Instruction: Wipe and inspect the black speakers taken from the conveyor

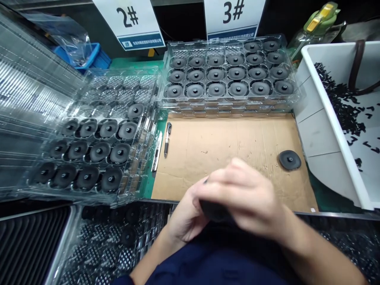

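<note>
Close to my body, my left hand and my right hand are both closed around a black disc-shaped part. My left hand cups it from the left, while the right one, slightly blurred, lies over its top. Fingers hide most of the part. On the cardboard sheet, to the right of my hands, lies another black disc-shaped part with a small raised centre.
Clear trays hold several black discs at left and at the back. A pen and a utility knife lie left. A white bin at right contains small black pieces. Paper signs hang behind.
</note>
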A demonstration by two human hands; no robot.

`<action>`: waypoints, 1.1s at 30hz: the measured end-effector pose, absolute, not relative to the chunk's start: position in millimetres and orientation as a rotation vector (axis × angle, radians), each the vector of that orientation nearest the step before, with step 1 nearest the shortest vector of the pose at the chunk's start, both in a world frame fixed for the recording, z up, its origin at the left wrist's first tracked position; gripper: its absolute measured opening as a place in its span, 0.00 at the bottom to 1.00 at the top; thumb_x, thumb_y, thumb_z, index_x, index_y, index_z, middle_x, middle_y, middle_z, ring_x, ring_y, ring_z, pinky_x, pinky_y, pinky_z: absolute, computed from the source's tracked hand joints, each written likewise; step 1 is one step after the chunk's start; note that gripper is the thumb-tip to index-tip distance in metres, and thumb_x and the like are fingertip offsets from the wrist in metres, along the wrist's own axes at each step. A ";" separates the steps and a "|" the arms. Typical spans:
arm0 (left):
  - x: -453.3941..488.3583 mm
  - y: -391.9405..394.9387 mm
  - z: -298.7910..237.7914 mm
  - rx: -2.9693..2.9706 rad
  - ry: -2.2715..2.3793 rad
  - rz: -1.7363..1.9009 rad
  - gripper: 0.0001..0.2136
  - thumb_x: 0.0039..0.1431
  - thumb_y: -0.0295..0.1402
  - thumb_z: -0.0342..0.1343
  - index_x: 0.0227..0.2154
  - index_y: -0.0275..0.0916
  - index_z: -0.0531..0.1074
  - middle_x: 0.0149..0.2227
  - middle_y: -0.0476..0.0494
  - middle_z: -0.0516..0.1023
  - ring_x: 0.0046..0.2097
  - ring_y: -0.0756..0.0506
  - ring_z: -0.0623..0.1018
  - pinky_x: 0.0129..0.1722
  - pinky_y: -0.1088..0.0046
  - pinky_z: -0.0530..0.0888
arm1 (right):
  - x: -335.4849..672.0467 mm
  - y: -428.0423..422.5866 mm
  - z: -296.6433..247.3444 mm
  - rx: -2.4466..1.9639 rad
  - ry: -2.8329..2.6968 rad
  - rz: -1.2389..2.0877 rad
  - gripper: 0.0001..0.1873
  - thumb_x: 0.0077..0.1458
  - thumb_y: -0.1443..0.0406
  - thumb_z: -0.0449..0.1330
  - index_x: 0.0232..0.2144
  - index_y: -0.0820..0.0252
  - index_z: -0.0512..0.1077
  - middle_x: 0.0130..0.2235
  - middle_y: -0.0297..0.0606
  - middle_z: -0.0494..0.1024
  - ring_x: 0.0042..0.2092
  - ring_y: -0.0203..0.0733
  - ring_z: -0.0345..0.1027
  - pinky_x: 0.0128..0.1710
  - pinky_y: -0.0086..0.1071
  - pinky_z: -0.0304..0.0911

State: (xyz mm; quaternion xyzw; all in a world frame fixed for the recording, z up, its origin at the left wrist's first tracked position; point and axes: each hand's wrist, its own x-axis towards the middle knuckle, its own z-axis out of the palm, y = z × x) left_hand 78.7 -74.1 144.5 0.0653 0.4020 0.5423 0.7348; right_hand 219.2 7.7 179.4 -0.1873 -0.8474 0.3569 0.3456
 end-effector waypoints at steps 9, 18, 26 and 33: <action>71.7 -74.5 138.4 0.134 0.666 1.181 0.19 0.51 0.23 0.60 0.47 0.44 0.71 0.48 0.44 0.76 0.48 0.39 0.77 0.43 0.71 0.75 | 265.3 5.6 94.0 -1.209 -1.243 2.006 0.23 0.56 0.60 0.58 0.54 0.53 0.62 0.32 0.33 0.71 0.27 0.32 0.65 0.25 0.26 0.61; 73.0 -74.7 131.4 0.235 0.784 1.290 0.26 0.46 0.34 0.65 0.50 0.46 0.68 0.53 0.44 0.72 0.52 0.40 0.73 0.50 0.70 0.71 | 252.8 -29.4 116.1 -1.189 -1.050 1.733 0.10 0.55 0.63 0.60 0.41 0.51 0.68 0.33 0.30 0.73 0.28 0.28 0.64 0.23 0.18 0.60; 82.2 -72.5 132.1 0.251 0.930 1.380 0.27 0.41 0.31 0.68 0.47 0.48 0.70 0.50 0.47 0.74 0.48 0.43 0.75 0.47 0.73 0.72 | 212.4 -31.5 166.7 -0.816 -1.952 1.087 0.16 0.56 0.75 0.54 0.47 0.62 0.69 0.41 0.37 0.74 0.42 0.34 0.67 0.45 0.28 0.65; 82.1 -75.1 134.7 0.247 0.882 1.357 0.27 0.38 0.36 0.69 0.45 0.45 0.72 0.47 0.46 0.76 0.48 0.44 0.75 0.50 0.70 0.71 | 210.9 -23.0 166.8 -0.706 -1.963 1.039 0.15 0.58 0.75 0.53 0.47 0.67 0.69 0.40 0.41 0.74 0.42 0.34 0.66 0.46 0.30 0.64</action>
